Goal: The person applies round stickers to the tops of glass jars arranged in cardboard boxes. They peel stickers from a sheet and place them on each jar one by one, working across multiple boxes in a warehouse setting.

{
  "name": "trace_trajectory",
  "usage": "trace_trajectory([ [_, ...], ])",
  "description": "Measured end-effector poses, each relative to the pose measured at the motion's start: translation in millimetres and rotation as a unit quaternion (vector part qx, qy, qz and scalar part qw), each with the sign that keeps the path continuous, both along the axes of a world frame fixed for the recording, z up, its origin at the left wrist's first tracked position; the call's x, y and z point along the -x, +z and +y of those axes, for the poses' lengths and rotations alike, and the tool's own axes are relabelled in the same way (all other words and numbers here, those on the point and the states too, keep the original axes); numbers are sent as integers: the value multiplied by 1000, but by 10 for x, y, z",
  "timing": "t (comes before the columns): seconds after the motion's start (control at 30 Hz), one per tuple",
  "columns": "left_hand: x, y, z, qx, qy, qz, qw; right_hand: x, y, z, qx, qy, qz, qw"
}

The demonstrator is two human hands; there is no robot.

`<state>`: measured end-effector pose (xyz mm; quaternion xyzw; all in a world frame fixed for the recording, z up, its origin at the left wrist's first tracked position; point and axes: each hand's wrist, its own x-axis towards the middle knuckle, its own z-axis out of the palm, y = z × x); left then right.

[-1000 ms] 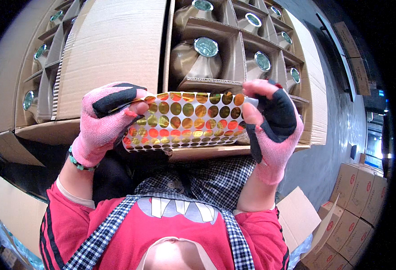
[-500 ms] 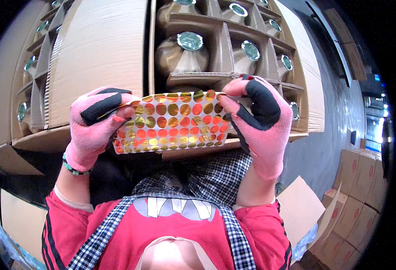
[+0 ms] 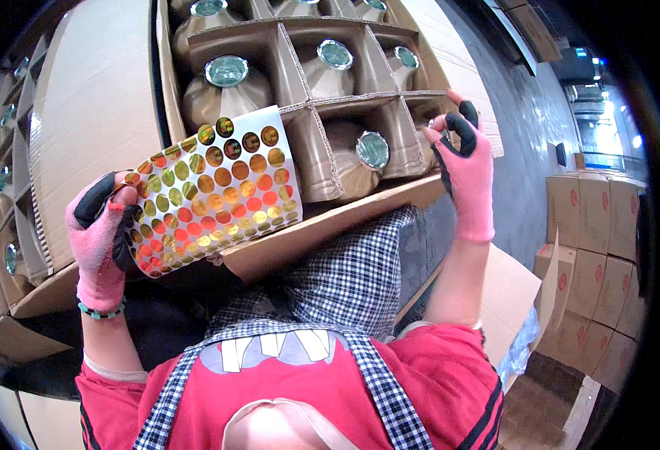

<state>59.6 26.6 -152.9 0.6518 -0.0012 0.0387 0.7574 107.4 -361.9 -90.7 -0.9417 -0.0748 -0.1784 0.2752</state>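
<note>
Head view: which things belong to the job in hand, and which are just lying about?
Seemingly in use:
sheet of round foil stickers, pinched by the left hand
right hand, by the open carton
narrow-necked glass vessels inside it

Seemingly lying about:
stacked cartons at right
crumpled bluish plastic film

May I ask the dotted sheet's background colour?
The sheet has a white background, clearest in the head view.

Sticker sheet (image 3: 217,196): glinting before you
Floor (image 3: 521,112): pale sheen
Far right: hazy glare, perhaps daylight
Rim: black, edges bent
</note>
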Motion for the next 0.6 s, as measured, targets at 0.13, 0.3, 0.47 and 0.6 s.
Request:
trace_trajectory([
  [0.13,-13,9,-13,-5,6,20,1000,-79,-340,-647,277,14,93,956],
  [0.3,-33,-12,-24,-28,11,2,1000,-339,-526,-682,350,78,111,927],
  [0.47,-24,24,-88,-38,26,6,999,-397,-437,-575,478,90,53,872],
  [0.6,-17,-1,-120,-50,10,-18,999,-325,-232,-589,193,28,-77,978],
])
